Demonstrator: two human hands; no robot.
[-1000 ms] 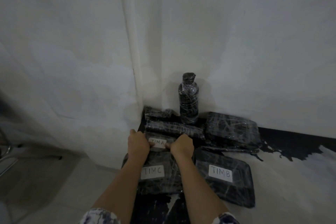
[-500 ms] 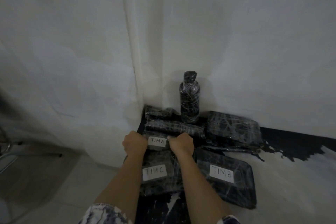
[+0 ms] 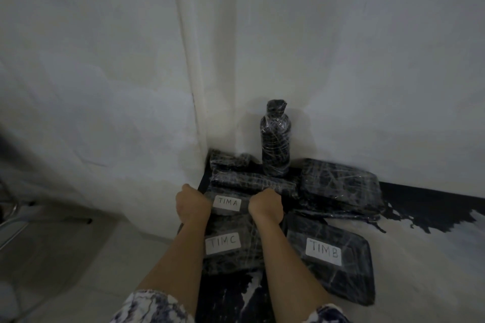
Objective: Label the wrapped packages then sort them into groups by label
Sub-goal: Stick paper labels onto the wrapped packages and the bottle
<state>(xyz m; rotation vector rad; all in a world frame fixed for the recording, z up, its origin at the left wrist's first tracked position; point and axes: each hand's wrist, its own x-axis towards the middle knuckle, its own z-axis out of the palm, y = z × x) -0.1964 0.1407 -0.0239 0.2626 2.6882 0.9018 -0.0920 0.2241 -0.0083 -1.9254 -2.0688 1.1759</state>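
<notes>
Several dark, film-wrapped packages lie on a black-and-white surface against a white wall. A package with a white label reading TIMA lies between my two hands. My left hand grips its left end and my right hand grips its right end, fingers curled. Nearer me lies a package labelled TIMC, partly under my forearms. At the right lies a flat package labelled TIMB. Behind stand a wrapped bottle, a long wrapped roll, a small wrapped bundle and a flat unlabelled package.
The white wall rises right behind the packages, with a corner edge at the left. Lower left is a pale tiled floor with a metal chair leg at the far left edge.
My hands have spread apart along the TIMA package, uncovering its label fully. The left hand slid left and the right stayed at the right end.
</notes>
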